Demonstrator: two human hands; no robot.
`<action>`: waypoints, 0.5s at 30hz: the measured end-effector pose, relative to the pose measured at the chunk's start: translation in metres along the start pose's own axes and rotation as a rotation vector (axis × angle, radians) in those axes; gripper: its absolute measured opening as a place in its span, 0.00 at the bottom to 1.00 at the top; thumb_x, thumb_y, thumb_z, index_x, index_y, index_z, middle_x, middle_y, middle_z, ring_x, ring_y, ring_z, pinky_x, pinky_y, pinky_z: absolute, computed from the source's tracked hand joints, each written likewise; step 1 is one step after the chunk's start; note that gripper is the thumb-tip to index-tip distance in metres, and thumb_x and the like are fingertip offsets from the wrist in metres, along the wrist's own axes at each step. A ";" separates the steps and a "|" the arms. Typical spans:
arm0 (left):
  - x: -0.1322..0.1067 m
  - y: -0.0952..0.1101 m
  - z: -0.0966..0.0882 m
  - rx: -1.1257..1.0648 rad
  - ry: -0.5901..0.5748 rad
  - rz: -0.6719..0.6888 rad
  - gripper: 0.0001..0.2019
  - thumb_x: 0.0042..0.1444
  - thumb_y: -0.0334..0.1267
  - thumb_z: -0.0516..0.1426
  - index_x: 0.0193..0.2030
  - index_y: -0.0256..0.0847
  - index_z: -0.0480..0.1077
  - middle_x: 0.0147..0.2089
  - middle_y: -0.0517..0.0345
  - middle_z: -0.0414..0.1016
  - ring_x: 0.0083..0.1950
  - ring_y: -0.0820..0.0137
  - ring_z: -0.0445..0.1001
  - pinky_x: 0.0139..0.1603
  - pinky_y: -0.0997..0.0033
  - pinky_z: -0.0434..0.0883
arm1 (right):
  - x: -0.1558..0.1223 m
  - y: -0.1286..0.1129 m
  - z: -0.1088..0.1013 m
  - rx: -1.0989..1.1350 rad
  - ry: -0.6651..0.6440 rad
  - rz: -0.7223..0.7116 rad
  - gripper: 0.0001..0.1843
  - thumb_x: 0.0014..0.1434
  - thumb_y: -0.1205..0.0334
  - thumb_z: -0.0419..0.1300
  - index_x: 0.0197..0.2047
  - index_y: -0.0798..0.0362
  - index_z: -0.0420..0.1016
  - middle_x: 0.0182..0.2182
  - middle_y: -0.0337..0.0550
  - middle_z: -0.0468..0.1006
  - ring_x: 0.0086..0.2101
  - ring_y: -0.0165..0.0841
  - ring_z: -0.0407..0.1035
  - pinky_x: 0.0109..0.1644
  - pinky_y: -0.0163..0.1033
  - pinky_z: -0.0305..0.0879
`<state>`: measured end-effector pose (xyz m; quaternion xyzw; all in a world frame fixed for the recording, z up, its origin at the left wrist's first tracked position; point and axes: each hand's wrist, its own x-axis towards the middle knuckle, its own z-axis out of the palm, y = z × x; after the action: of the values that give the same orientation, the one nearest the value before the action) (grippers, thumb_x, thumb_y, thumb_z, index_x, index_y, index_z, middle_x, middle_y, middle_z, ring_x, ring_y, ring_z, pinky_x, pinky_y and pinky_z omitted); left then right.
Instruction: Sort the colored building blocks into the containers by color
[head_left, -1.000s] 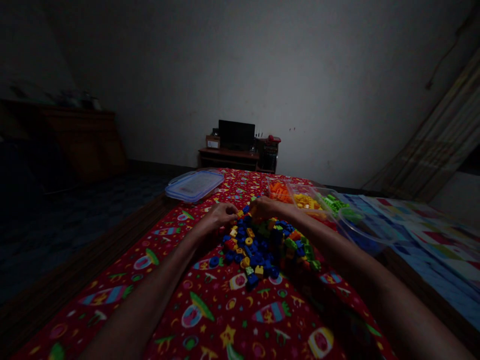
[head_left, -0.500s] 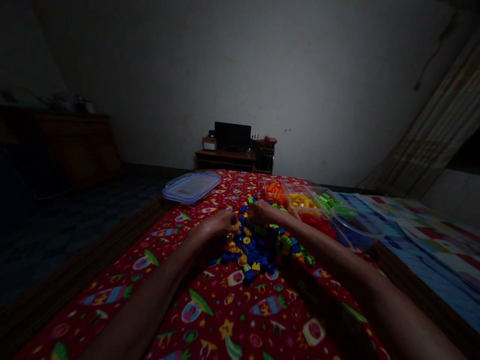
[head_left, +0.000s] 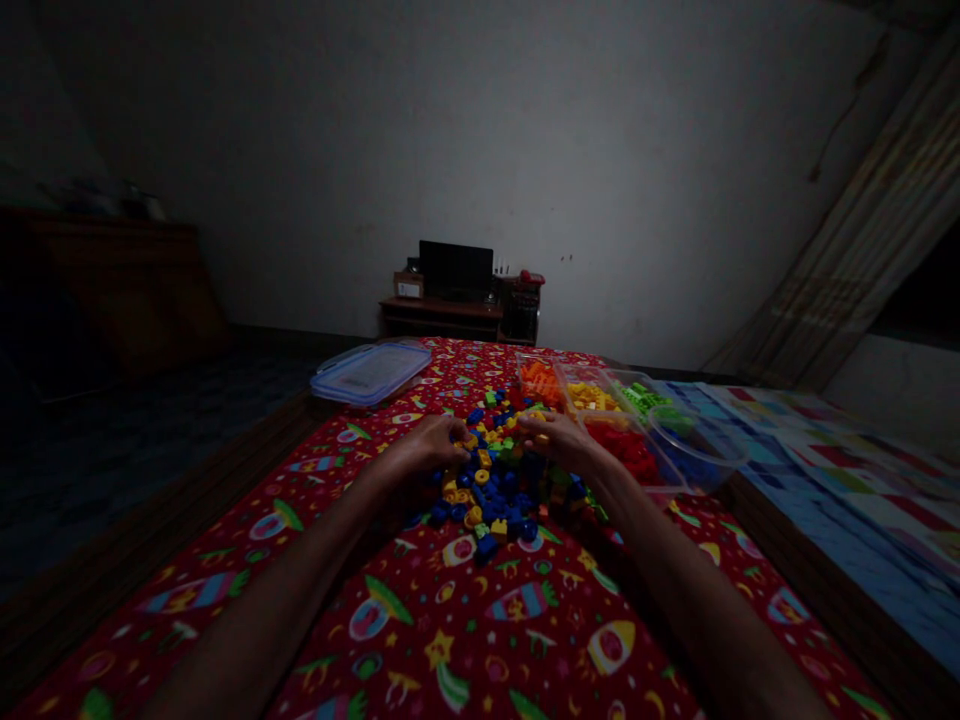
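Note:
A mixed pile of toy building bricks [head_left: 501, 488], mostly blue and yellow with some green, lies on the red patterned cloth [head_left: 465, 625]. At its left edge, my left hand [head_left: 439, 440] is closed with the fingers curled down. Yellow shows by its fingertips, but I cannot make out what they grip. Over the right part of the pile, my right hand [head_left: 561, 438] has its thumb and fingers around yellow bricks [head_left: 534, 416], partly hidden by the fingers. Just beyond this hand stands a clear divided box [head_left: 664, 490] with orange, yellow, green, red and blue bricks in separate compartments.
A clear lid with a blue rim [head_left: 371, 376] lies at the far left of the cloth. A round clear container [head_left: 731, 455] rests over the box's right side. A patchwork-covered bed [head_left: 817, 450] is at right. Far back, a monitor [head_left: 456, 270] stands on a desk.
My right hand has moved right from the middle of the pile, its fingers less curled, with yellow bricks now showing at them. My left hand has stayed near the pile's left edge.

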<state>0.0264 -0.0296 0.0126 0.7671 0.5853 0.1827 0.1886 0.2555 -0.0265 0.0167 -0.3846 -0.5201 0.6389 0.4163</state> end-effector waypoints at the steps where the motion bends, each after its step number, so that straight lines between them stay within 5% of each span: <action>1: 0.000 0.002 -0.001 -0.107 0.022 -0.014 0.10 0.41 0.39 0.61 0.32 0.39 0.73 0.27 0.62 0.74 0.30 0.69 0.72 0.29 0.75 0.65 | -0.001 0.001 0.000 0.065 0.003 0.023 0.13 0.40 0.60 0.71 0.25 0.56 0.71 0.25 0.35 0.73 0.27 0.24 0.67 0.32 0.29 0.67; 7: 0.002 0.029 0.008 -0.498 0.198 0.219 0.14 0.43 0.46 0.61 0.33 0.38 0.71 0.31 0.58 0.75 0.34 0.67 0.74 0.35 0.70 0.71 | 0.003 0.010 0.018 0.420 0.101 0.025 0.07 0.49 0.67 0.65 0.29 0.53 0.69 0.25 0.35 0.75 0.28 0.27 0.70 0.34 0.34 0.72; 11: -0.008 0.048 0.020 -0.290 0.373 0.483 0.07 0.51 0.40 0.58 0.35 0.40 0.72 0.41 0.54 0.75 0.44 0.65 0.74 0.46 0.66 0.70 | 0.009 0.019 0.033 0.596 0.150 0.020 0.04 0.53 0.66 0.60 0.30 0.53 0.67 0.22 0.34 0.72 0.22 0.25 0.67 0.25 0.30 0.67; 15: -0.024 0.059 0.025 -0.060 0.355 0.543 0.10 0.60 0.38 0.53 0.47 0.42 0.69 0.49 0.52 0.73 0.49 0.64 0.73 0.49 0.64 0.69 | 0.015 0.029 0.038 0.517 0.164 -0.104 0.09 0.52 0.58 0.60 0.31 0.51 0.64 0.22 0.34 0.71 0.24 0.28 0.68 0.24 0.32 0.67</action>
<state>0.0816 -0.0695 0.0197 0.8455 0.3774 0.3744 0.0503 0.2108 -0.0288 -0.0062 -0.2890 -0.3236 0.6950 0.5733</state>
